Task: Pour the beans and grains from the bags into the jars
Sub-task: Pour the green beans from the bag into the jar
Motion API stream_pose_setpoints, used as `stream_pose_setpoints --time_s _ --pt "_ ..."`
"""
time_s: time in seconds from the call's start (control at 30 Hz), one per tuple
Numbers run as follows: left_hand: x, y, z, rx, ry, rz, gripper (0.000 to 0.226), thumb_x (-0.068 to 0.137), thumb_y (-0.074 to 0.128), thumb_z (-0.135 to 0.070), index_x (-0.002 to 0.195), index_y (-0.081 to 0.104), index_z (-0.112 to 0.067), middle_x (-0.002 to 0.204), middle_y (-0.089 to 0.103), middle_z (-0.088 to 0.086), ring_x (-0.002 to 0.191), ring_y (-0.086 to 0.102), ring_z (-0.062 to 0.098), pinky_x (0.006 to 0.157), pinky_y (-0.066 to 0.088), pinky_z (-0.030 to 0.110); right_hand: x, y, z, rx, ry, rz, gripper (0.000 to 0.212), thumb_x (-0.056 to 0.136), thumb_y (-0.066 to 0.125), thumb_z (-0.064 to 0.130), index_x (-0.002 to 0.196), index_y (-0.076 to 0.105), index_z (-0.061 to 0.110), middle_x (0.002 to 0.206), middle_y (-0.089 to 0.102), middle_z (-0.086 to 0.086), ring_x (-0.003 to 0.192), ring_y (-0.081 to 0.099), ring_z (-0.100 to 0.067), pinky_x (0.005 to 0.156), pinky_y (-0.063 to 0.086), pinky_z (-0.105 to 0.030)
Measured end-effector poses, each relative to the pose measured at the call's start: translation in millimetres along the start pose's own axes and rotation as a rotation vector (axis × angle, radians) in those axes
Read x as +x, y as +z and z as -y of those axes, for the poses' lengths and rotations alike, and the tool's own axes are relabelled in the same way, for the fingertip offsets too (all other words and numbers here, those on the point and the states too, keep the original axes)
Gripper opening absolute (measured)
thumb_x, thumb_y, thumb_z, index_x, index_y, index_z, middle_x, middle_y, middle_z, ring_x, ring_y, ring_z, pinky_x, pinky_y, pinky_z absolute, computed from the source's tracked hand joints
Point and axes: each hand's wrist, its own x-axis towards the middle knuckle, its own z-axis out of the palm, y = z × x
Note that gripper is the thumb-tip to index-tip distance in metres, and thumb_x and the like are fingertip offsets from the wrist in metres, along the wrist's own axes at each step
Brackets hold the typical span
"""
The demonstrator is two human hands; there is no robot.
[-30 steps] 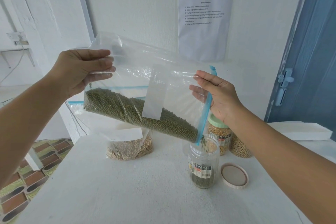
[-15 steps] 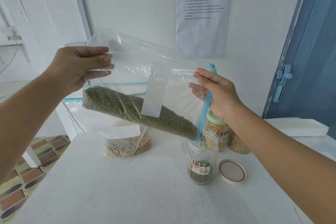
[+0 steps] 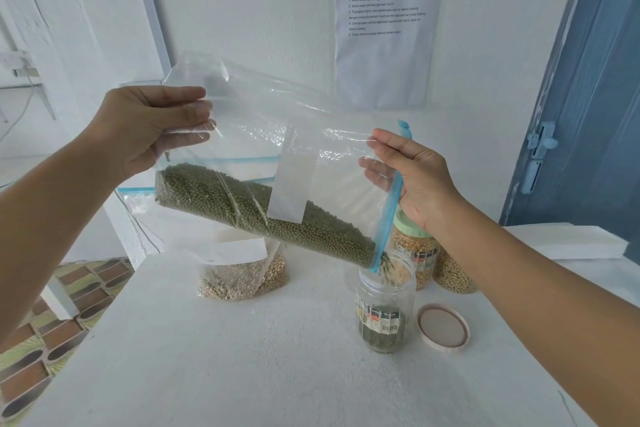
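I hold a clear zip bag of green mung beans tilted down to the right over the table. My left hand grips its raised closed corner. My right hand pinches the blue zip edge at the bag's mouth. Beans stream from the mouth's low corner into an open clear jar, which holds a shallow layer of green beans. The jar's round lid lies flat just right of it. A second bag of pale grains rests on the table behind.
A green-lidded jar of yellow corn and another jar of pale beans stand behind the open jar. The white table ends at the left over a tiled floor. A blue door is at right.
The bag stays tilted the same way in both hands. Beans keep running into the open jar, and the layer in the jar has grown slightly.
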Motion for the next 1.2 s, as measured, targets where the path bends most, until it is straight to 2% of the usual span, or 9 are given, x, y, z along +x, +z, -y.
stream_pose_setpoints --time_s 0.17,0.47,0.77,1.2 --pt "1.0 -1.7 -0.1 0.002 0.002 0.004 0.032 0.075 0.08 -0.003 0.106 0.078 -0.009 0.104 0.08 0.012 0.091 0.079 0.027 0.08 0.065 0.035 -0.3 0.7 -0.3 0.006 0.004 0.003 0.024 0.093 0.069 -0.003 0.113 0.076 0.008 0.111 0.078 -0.008 0.093 0.078 -0.032 0.078 0.063 -0.035" --pt "0.5 -0.2 1.8 -0.004 -0.004 0.013 0.019 0.079 0.078 0.0 0.093 0.083 -0.012 0.101 0.08 0.011 0.088 0.079 0.026 0.078 0.065 0.035 -1.0 -1.0 -3.1 -0.01 -0.002 -0.012 0.023 0.093 0.069 -0.003 0.112 0.076 0.007 0.11 0.078 -0.009 0.094 0.078 -0.033 0.081 0.064 -0.036" --pt "-0.7 1.2 -1.5 -0.005 0.005 0.01 0.025 0.082 0.076 0.001 0.105 0.077 -0.008 0.099 0.08 0.009 0.087 0.079 0.024 0.076 0.065 0.033 -1.0 -0.7 -1.2 -0.019 -0.011 -0.013 0.024 0.093 0.068 -0.003 0.114 0.076 0.007 0.11 0.079 -0.008 0.093 0.078 -0.033 0.082 0.064 -0.037" --pt "-1.8 -1.3 -0.4 -0.02 -0.002 0.01 0.025 0.079 0.077 0.0 0.102 0.079 -0.009 0.1 0.08 0.01 0.087 0.079 0.025 0.077 0.065 0.034 -1.6 1.1 -1.3 -0.019 -0.016 -0.013 0.024 0.094 0.068 -0.004 0.113 0.076 0.007 0.109 0.079 -0.008 0.093 0.078 -0.033 0.081 0.064 -0.036"
